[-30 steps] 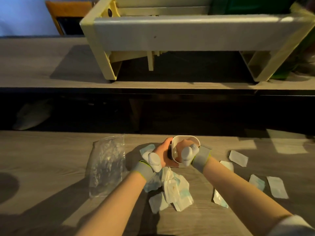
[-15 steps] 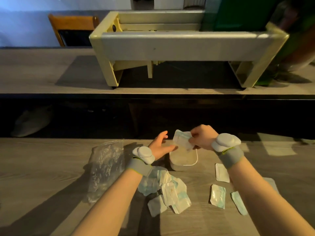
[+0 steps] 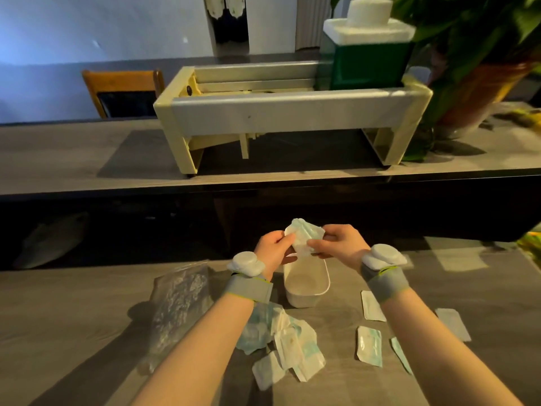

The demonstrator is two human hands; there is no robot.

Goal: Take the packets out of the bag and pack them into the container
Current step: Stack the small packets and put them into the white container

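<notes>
A small white container [image 3: 306, 284] stands upright on the grey wooden table, and I see nothing inside it. Just above its far rim, my left hand [image 3: 272, 250] and my right hand [image 3: 341, 244] both pinch a bunch of white and pale blue packets [image 3: 304, 238]. A heap of more packets [image 3: 285, 344] lies in front of the container, under my left forearm. Several single packets [image 3: 369, 345] are scattered to the right, around my right forearm. The clear plastic bag [image 3: 178, 303] lies crumpled and flat to the left.
The table's far edge runs just beyond my hands, with a dark gap behind it. Across the gap, a second table carries a cream frame [image 3: 289, 115], a green box with white foam [image 3: 366, 54] and a potted plant [image 3: 480, 92]. A wooden chair [image 3: 123, 92] stands behind.
The container was held tipped up with my right hand inside; now it stands on the table. Both hands have risen and hold packets above it. The view has tilted upward.
</notes>
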